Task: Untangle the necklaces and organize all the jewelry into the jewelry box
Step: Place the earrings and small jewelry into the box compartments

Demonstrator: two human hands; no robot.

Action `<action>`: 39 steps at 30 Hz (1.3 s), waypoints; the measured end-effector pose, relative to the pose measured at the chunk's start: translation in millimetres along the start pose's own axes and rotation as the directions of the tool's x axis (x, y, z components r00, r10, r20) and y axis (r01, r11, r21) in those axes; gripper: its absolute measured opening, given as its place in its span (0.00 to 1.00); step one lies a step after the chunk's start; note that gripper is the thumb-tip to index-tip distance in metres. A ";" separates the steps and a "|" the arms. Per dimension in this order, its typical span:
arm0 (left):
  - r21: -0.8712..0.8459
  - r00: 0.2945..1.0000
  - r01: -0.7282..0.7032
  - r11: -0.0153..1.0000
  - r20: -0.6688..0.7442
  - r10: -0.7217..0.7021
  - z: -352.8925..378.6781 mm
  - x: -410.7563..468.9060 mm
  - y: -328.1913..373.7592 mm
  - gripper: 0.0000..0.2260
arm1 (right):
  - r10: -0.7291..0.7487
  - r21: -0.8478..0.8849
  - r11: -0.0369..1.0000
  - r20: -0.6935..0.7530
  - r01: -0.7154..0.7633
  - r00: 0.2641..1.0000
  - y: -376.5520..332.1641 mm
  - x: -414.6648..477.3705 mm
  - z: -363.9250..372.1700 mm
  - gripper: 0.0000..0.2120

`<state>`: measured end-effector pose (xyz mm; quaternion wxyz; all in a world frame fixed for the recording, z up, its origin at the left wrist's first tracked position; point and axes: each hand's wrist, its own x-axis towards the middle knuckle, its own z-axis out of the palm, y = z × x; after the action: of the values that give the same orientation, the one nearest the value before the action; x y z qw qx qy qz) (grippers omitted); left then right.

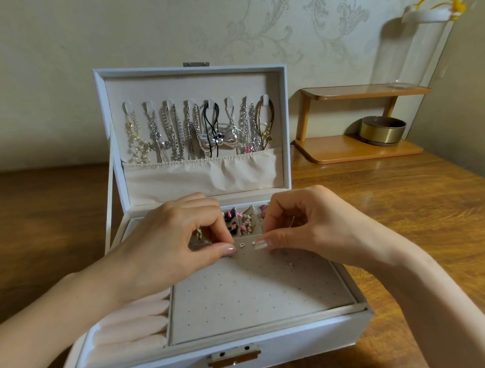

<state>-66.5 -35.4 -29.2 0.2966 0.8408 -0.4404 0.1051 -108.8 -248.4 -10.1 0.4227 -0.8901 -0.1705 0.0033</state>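
A white jewelry box (284,344) stands open on the wooden table. Several necklaces (193,129) hang from hooks inside its lid, their ends tucked into a cream pocket. A perforated beige earring panel (253,295) fills the tray's front, with a small silver heart stud (241,244) near its top edge and another stud (291,265) further right. My left hand (178,236) pinches the panel's top edge. My right hand (298,225) pinches a small stud (253,242) at that same edge. Pink and black pieces (234,221) lie in compartments behind my fingers.
Pale ring rolls (135,321) fill the tray's left side. A brass clasp (233,357) sits on the box front. To the right, a wooden two-tier shelf (356,152) holds a gold-banded bowl (382,131). A glass vase (416,52) stands on its top tier.
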 end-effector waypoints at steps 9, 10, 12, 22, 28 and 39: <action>-0.039 1.000 0.011 0.999 0.015 -0.011 0.2 0.2 -1.0 0.09 | 0.058 0.181 0.982 -0.067 -0.045 0.996 0.4 -0.7 0.0 0.06; -0.035 1.000 0.004 0.999 0.016 -0.004 -0.4 0.1 -0.4 0.09 | 0.067 0.191 0.980 -0.073 -0.052 0.995 0.2 -0.9 -0.2 0.06; -0.008 1.000 -0.010 1.000 0.015 0.010 -1.3 0.7 0.2 0.09 | 0.073 0.198 0.979 -0.087 -0.055 0.994 -0.8 -1.4 -0.6 0.06; -0.093 0.997 0.077 0.993 0.022 -0.075 0.6 -0.1 6.4 0.03 | 0.076 0.243 0.969 -0.137 -0.041 0.988 -1.7 -0.3 3.9 0.05; -0.046 0.999 0.049 0.998 0.020 -0.048 0.5 0.5 3.2 0.04 | 0.066 0.233 0.972 -0.119 -0.037 0.991 -0.5 0.8 4.2 0.06; -0.011 0.997 0.074 0.997 -0.010 -0.074 2.8 -0.1 4.8 0.05 | 0.045 0.208 0.978 -0.120 -0.019 0.992 0.7 1.5 6.9 0.05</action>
<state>-70.7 -39.1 -29.5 0.3070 0.8545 -0.4080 0.0959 -108.1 -243.2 -14.9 0.5226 -0.8425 -0.1282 -0.0273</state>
